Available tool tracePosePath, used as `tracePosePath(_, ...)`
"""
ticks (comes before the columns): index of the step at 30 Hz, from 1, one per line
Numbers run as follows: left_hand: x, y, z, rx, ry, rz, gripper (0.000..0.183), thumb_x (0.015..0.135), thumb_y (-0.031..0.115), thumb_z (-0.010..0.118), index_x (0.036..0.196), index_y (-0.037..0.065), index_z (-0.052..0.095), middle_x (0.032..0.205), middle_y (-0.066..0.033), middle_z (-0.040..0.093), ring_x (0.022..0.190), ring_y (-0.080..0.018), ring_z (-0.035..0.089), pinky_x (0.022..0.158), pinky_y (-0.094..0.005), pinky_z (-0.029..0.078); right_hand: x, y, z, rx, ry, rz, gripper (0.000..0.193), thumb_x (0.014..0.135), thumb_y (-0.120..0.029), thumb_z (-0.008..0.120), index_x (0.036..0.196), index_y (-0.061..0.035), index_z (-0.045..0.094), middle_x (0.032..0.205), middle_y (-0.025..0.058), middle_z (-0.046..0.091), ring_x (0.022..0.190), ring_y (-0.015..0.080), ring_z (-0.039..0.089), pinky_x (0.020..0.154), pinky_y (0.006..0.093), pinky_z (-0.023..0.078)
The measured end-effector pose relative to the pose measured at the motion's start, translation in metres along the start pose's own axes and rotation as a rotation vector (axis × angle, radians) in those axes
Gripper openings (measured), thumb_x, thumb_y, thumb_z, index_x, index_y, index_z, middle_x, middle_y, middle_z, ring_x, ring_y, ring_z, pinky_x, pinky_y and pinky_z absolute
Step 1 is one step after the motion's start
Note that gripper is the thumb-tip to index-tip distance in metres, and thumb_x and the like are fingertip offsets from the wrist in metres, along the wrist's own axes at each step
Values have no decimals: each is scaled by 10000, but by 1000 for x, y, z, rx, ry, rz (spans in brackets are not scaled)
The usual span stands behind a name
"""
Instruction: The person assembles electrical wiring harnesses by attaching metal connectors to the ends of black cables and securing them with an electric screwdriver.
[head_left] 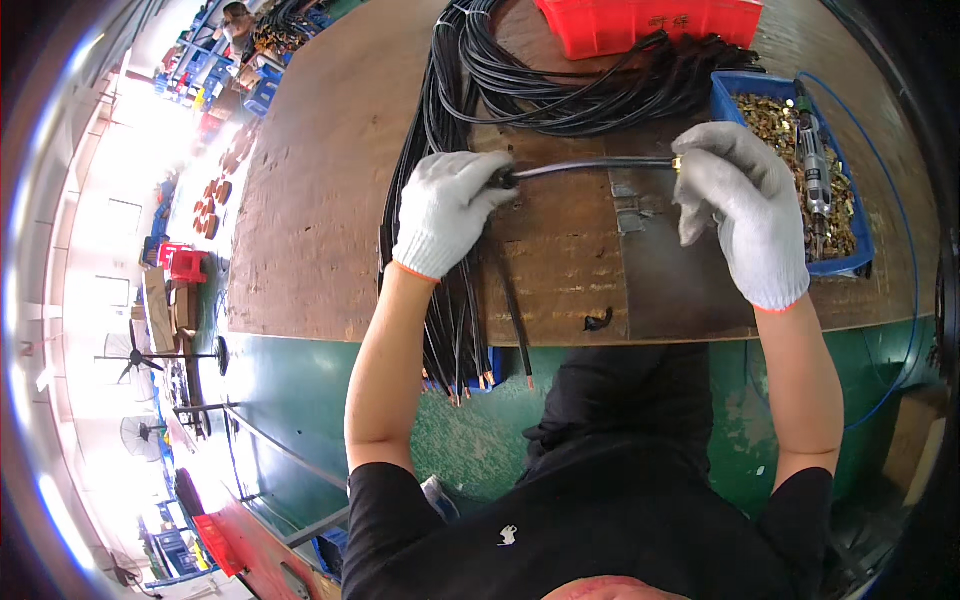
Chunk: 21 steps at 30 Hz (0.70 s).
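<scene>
In a white knitted glove, my left hand point(440, 215) is closed around a black cable point(590, 164) above the worktable. That cable runs level to the right, toward my right hand point(750, 210), also gloved. There, thumb and fingers pinch a small brass-coloured terminal point(678, 163) at the cable's end; the fingers partly cover it. Beneath my left hand, a bundle of black cables point(410, 165) hangs over the table's front edge, with bare copper ends point(458, 398) showing. Just right of my right hand stands a blue bin point(866, 232) filled with small brass pieces point(770, 120).
A slim grey power tool point(815, 170) lies across the blue bin, near a blue hose point(905, 190). Coiled black cables point(540, 100) lie before a red bin point(600, 28) at the back. A small black scrap point(598, 320) rests near the front edge of the brown worktable point(310, 230).
</scene>
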<state>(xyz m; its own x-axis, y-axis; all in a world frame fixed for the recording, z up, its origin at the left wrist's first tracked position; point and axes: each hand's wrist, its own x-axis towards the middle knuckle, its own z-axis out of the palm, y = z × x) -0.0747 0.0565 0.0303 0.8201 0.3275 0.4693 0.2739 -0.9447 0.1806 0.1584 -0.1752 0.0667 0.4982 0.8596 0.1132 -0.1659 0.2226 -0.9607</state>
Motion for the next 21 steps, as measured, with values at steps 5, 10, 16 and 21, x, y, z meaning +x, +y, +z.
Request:
tracePosePath(5,2,31,-4,-155,-48,-80,365,854,106,815,1214,72,762,1076,-141,778,1015,-327,736,925,-414,576,-24,-6,13,-130,-149,-122,167,997,7,720,1164,1,706,945,14,719,783,44,662,688,228,570)
tracePosePath(10,-3,41,-7,-274,-26,-103,361,849,38,769,1210,37,750,1121,-158,771,1026,-323,740,935,-397,582,-35,-15,15,-624,-301,-518,251,880,-27,836,1109,-49,737,855,65,747,656,178,723,599,282,567)
tracePosePath(16,-2,47,-7,-303,-13,-43,398,789,17,748,1187,29,750,1138,-165,770,1069,-349,735,963,-407,581,-30,1,22,-735,-299,-898,304,811,-93,888,1079,-113,749,877,48,751,721,245,744,629,341,597)
tracePosePath(21,-2,52,-7,-315,-2,-23,381,770,25,771,1151,28,761,1123,-174,770,1080,-357,735,964,-414,579,-34,9,22,-796,-298,-1010,344,756,-149,888,1074,-121,760,888,23,731,736,206,742,619,316,587)
